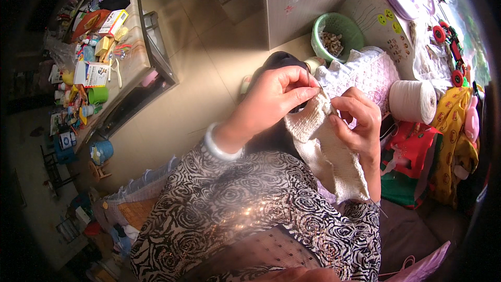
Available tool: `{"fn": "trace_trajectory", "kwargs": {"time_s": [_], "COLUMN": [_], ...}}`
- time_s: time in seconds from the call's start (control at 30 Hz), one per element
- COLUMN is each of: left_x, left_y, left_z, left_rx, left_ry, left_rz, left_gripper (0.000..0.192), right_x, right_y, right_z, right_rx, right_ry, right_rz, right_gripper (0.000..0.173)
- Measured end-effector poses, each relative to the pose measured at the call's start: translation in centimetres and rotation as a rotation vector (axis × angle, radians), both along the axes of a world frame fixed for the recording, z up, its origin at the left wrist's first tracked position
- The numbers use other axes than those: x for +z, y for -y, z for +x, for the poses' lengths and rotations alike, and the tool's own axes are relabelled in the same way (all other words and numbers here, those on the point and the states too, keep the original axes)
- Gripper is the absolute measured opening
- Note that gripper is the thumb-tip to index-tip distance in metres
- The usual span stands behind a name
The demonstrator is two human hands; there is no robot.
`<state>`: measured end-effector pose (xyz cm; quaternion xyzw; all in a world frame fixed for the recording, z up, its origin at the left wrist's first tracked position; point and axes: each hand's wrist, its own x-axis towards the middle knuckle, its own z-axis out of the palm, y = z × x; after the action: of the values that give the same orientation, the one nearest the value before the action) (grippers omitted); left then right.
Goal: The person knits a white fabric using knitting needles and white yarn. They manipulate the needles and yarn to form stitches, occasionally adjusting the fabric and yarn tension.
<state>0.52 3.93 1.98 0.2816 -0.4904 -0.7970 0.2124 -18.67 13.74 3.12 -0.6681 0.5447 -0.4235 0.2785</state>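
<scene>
A cream knitted piece (325,152) hangs between my hands and over my lap. My left hand (287,90) pinches a thin knitting needle (308,75) at the knit's upper edge, thumb and fingertips together. Just to the right, my right hand (354,119) grips the knit's edge between thumb and bent fingers; whether it also holds a needle is hidden. The tip of another thin needle (379,208) sticks out by the knit's lower corner, near my right sleeve. A large cone of off-white yarn (412,102) lies on its side to the right of my right hand.
A green basket (319,43) with a liner and small pale pieces stands beyond my hands. White quilted fabric (360,74) lies beside it. Red and green cloth (409,156) and a yellow patterned cloth (450,141) are at right. A cluttered table (137,27) stands at left, a blue bucket (101,152) below it.
</scene>
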Motion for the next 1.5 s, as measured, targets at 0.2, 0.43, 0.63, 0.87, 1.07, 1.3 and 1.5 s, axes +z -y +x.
{"fn": "trace_trajectory", "kwargs": {"time_s": [0.2,0.43,0.63,0.87,1.07,1.3,1.5], "left_x": [0.2,0.1,0.2,0.4,0.4,0.3,0.2], "left_y": [-0.6,0.0,0.7,0.7,0.5,0.3,-0.8], "left_z": [-0.1,0.1,0.3,0.1,0.1,0.2,-0.4], "left_rx": [0.029,0.059,-0.026,-0.016,-0.001,0.009,0.118], "left_ry": [0.082,0.151,0.144,0.175,0.176,0.138,0.163], "left_rz": [-0.228,-0.336,-0.222,-0.227,-0.201,-0.182,-0.155], "left_gripper": [0.009,0.012,0.017,0.016,0.018,0.021,0.017], "right_x": [-0.3,-0.6,-0.9,-1.0,-1.0,-0.9,-0.7], "right_y": [-0.2,-0.6,-1.1,-1.0,-1.1,-1.2,-1.1], "right_z": [0.3,0.2,0.3,0.4,0.4,0.6,0.8], "right_rx": [-0.067,-0.121,-0.063,0.001,-0.027,-0.079,-0.125], "right_ry": [0.014,-0.012,-0.002,-0.008,-0.017,0.023,0.022], "right_rz": [0.018,0.041,0.033,0.029,0.077,0.101,0.138], "right_gripper": [0.02,0.019,0.022,0.025,0.023,0.02,0.018]}}
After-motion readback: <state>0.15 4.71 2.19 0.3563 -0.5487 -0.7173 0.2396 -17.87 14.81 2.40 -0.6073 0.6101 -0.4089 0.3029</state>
